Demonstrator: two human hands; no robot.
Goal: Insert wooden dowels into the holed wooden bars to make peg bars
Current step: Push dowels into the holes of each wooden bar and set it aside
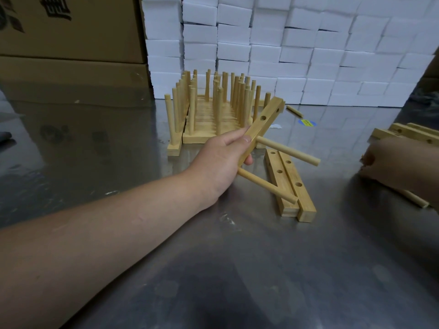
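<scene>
Dowel work at a steel bench (237, 269), seen from the head camera: the left hand (221, 160) grips a holed bar (263, 122) by its lower end, thumb and fingers curled round the wood. The bar is off the bench, tilted, with its long axis rising away and to the right. Two fitted dowels (289, 151) jut from its near half toward the right. The empty holes (263, 118) sit beyond the fingers, facing the same way.

The right hand (389, 160), well apart at the frame's edge, rests over spare bars (411, 132) and a loose dowel (415, 200). Blur hides whether it holds anything. It is the nearer hand to the stock, so the next peg probably comes from that side.

Two unfilled bars (306, 205) lie just below the held one. Finished peg bars (209, 129) stand behind.
</scene>
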